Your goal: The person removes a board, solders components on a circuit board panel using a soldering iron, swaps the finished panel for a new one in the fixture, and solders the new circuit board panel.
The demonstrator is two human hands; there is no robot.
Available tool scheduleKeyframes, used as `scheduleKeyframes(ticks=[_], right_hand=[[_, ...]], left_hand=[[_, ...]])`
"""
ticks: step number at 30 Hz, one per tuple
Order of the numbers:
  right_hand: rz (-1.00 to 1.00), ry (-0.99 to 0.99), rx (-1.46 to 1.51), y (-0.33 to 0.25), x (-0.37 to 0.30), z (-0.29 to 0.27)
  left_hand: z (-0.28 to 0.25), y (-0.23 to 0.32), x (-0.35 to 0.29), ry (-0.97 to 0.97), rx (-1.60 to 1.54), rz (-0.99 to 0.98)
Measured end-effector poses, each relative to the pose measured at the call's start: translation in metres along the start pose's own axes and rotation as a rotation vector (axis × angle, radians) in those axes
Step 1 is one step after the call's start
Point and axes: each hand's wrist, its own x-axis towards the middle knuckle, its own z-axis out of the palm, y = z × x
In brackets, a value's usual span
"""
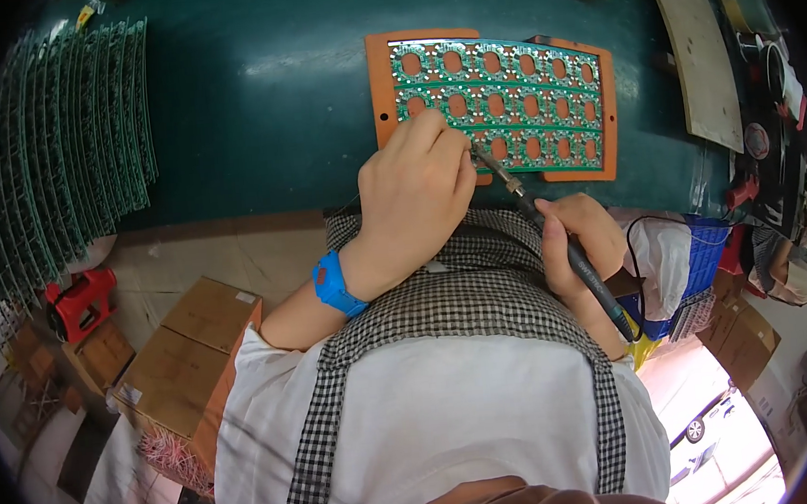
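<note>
Green circuit panel (498,102) under closed left grip (415,189); right grip (578,238) clasps soldering iron (553,231).

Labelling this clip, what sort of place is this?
Probably an electronics assembly workshop: a green circuit board panel on an orange tray, a soldering iron in the right hand, stacked green boards.

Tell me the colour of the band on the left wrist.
Bright blue: the wristband sits just behind the left hand, clearest in the head view.
</note>
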Motion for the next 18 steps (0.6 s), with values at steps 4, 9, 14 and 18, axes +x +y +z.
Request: scheduleKeyframes(ticks=[4, 9, 14, 18], right_hand=[[-0.151, 0.063, -0.086, 0.001, -0.006, -0.002], [-0.141, 0.039, 0.011, 0.0, -0.003, 0.006], [-0.104, 0.044, 0.026, 0.002, -0.005, 0.014], [-0.137, 0.018, 0.042, 0.003, -0.003, 0.012]], left_hand=[[-0.014, -0.001, -0.005, -0.026, -0.137, -0.12], [-0.019, -0.01, -0.016, -0.062, -0.181, -0.124], [-0.016, -0.012, -0.016, -0.02, -0.089, -0.05], [-0.021, -0.011, -0.015, -0.054, -0.001, -0.022]])
